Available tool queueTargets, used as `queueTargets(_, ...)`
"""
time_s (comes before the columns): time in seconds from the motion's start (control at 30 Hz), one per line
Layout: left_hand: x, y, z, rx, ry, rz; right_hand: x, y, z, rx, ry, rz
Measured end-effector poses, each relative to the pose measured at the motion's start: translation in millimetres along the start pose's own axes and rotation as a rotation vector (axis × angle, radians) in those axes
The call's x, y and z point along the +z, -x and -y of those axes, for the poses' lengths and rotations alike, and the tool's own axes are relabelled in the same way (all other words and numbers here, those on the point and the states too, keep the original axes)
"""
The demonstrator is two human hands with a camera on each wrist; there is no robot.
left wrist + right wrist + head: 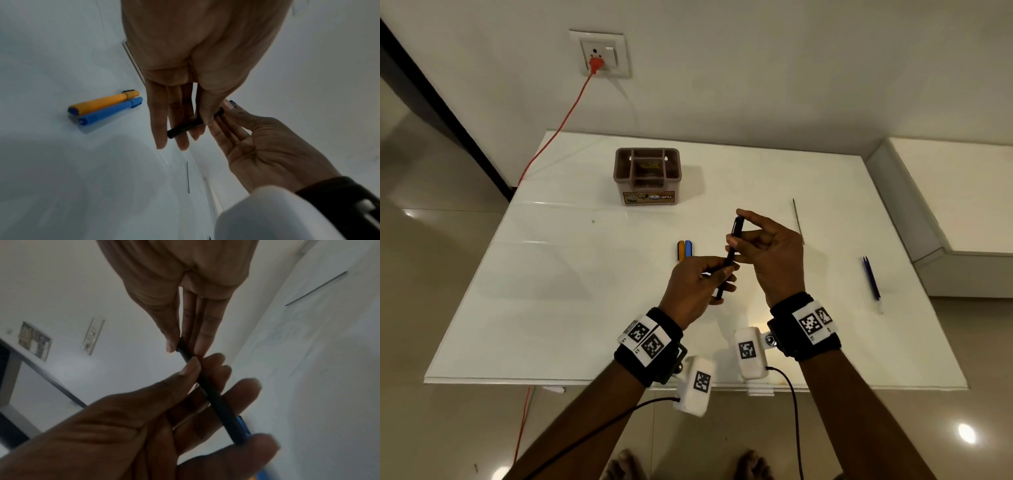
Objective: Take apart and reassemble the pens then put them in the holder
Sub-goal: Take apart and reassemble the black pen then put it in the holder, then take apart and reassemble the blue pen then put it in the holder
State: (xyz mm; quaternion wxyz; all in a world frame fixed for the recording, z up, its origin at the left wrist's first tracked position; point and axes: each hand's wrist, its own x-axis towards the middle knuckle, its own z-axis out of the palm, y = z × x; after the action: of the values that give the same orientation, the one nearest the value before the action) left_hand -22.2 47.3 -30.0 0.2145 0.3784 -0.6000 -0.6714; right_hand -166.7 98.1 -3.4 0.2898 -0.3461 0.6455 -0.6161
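Observation:
Both hands hold a black pen [730,255] upright above the middle of the white table [571,308]. My left hand [722,274] grips its lower half between thumb and fingers. My right hand [738,233] pinches its upper end. In the left wrist view the black pen [185,126] lies across the left fingers [162,129]. In the right wrist view the black pen [213,395] runs from the right fingertips [171,345] down through the left hand. The brown compartmented holder [647,178] stands at the back of the table.
An orange marker [681,249] and a blue marker [688,247] lie side by side just beyond my left hand. A thin refill [798,219] lies to the right, and a blue pen [872,278] lies farther right. An orange cable [558,126] runs to the wall socket.

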Motion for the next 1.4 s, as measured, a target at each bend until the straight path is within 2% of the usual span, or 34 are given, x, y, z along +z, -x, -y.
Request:
queueTargets(0.23, -37.4, -10.2, -11.7, 0.075, 0.017, -0.159, 36.0, -17.7, 26.5, -0.112, 0.045, -0.016)
queueTargets(0.4, -68.3, -20.3, -6.9, 0.101, -0.013, -0.341, 76.7, -77.4, 53.8, -0.262, 0.098, -0.059)
queueTargets(0.53, -80.5, -25.1, 5.5, 0.043, -0.097, -0.366, 105.4, -140.6, 68.6, -0.373, 0.216, -0.101)
queueTargets(0.67, -86.4, -29.3, 13.2, -0.006, -0.157, -0.348, 127.1, -185.2, 57.9, -0.404, 0.353, -0.096)
queueTargets(0.97, -60.5, -31.7, 38.6, -0.059, -0.516, -0.308, 138.1, -207.6, -1.4, -0.214, 0.549, 0.061)
queueTargets(1.27, -45.2, -51.2, 27.8, -0.073, -0.700, -0.362, 96.8, -172.9, -37.9, -0.071, 0.560, -0.026)
queueTargets(1.33, -42.7, -56.0, 21.3, -0.053, -0.748, -0.356, 84.3, -160.4, -44.3, 0.036, 0.553, -0.006)
queueTargets(1.4, -37.6, -60.9, 15.9, -0.043, -0.825, -0.322, 76.6, -143.8, -46.8, 0.187, 0.561, 0.132)
